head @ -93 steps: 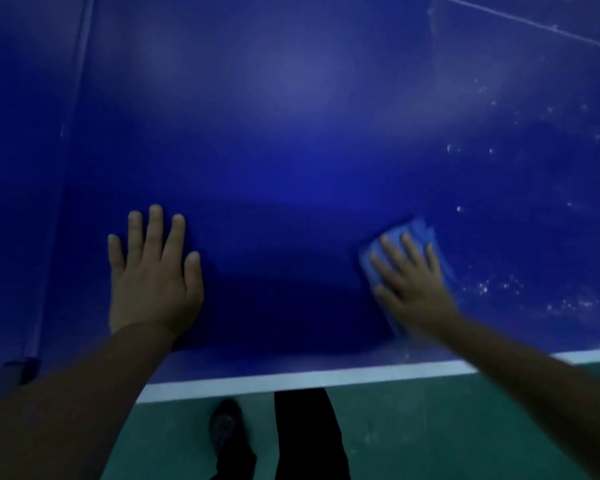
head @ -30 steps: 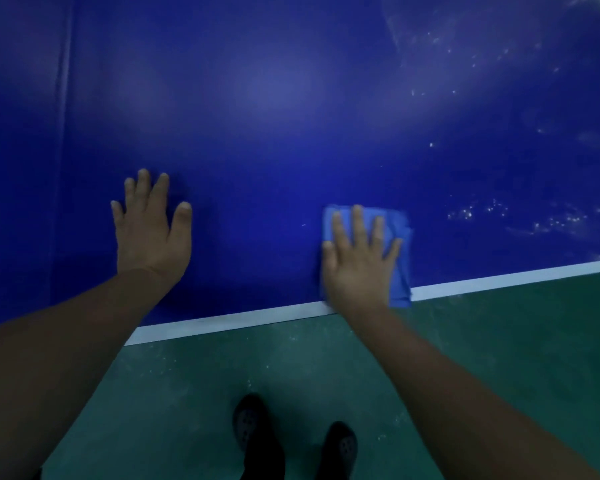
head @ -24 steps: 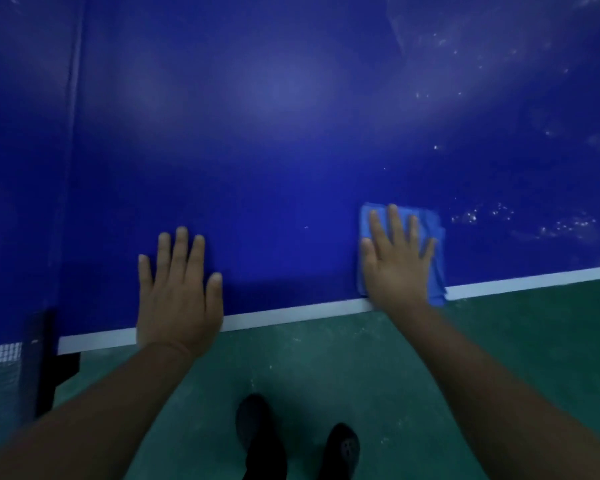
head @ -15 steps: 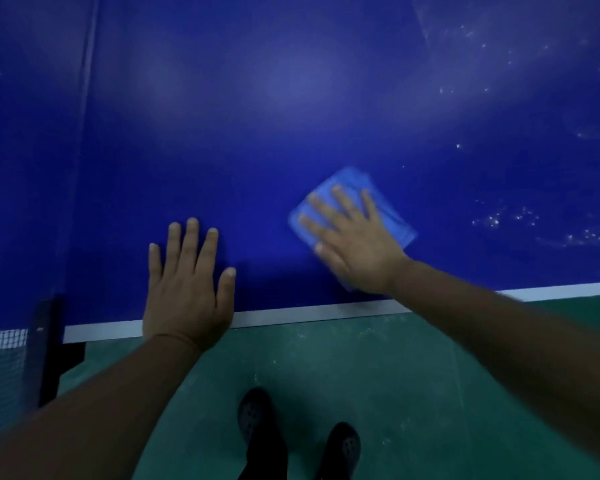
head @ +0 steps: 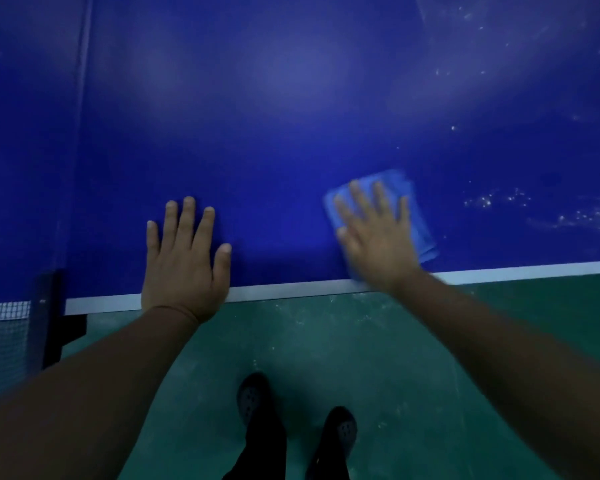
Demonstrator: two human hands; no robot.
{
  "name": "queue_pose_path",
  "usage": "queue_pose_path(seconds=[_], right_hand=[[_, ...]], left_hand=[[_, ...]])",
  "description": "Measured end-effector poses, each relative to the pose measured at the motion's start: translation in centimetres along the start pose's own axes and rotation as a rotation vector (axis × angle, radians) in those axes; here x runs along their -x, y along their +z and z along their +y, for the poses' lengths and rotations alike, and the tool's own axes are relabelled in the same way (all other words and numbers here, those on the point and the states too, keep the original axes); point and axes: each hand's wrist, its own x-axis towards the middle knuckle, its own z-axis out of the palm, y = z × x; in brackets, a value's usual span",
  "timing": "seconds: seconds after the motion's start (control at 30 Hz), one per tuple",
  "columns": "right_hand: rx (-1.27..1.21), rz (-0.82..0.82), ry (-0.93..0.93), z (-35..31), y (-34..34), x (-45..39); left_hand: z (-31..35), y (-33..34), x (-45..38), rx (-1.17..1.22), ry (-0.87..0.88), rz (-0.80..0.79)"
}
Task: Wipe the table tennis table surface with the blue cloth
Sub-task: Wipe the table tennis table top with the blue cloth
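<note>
The dark blue table tennis table (head: 291,140) fills the upper view, with a white line along its near edge. My right hand (head: 378,237) lies flat, fingers spread, pressing the folded light blue cloth (head: 418,216) onto the surface just above that edge; the hand is motion-blurred. My left hand (head: 184,261) rests flat on the table to the left, palm at the white edge, holding nothing. White dusty specks (head: 499,200) sit on the surface to the right of the cloth.
The net and its black post clamp (head: 51,317) stand at the table's left end. Green floor (head: 378,358) lies below the edge, with my dark-shod feet (head: 257,400) on it. A faint seam (head: 84,98) runs up the table at the left.
My right hand has slid the cloth back right and down toward the near edge after a sweep to the left. My left hand stays planted by the edge.
</note>
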Motion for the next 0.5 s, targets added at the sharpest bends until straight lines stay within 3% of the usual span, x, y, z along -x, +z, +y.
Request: queue_pose_path(seconds=[0.07, 0.1, 0.23, 0.27, 0.37, 0.5], right_hand=[[0.024, -0.09, -0.227, -0.1, 0.7, 4.1], [0.016, -0.105, -0.221, 1.5, 0.5, 5.2], [-0.051, -0.057, 0.422, 9.6, -0.5, 5.5], [-0.069, -0.069, 0.496, 9.4, -0.6, 5.2], [-0.039, -0.061, 0.402, 3.7, -0.5, 3.5], [-0.111, -0.033, 0.251, -3.2, -0.3, -2.3]], left_hand=[[0.1, 0.0, 0.0, -0.011, 0.002, 0.002], [0.1, 0.0, 0.0, -0.013, -0.003, 0.008], [1.6, -0.1, 0.2, 0.03, -0.004, 0.042], [2.7, 0.0, 0.2, 0.053, 0.029, 0.058], [7.0, 1.0, 0.2, 0.121, 0.112, 0.096], [8.8, 2.4, 0.2, 0.067, 0.094, 0.114]])
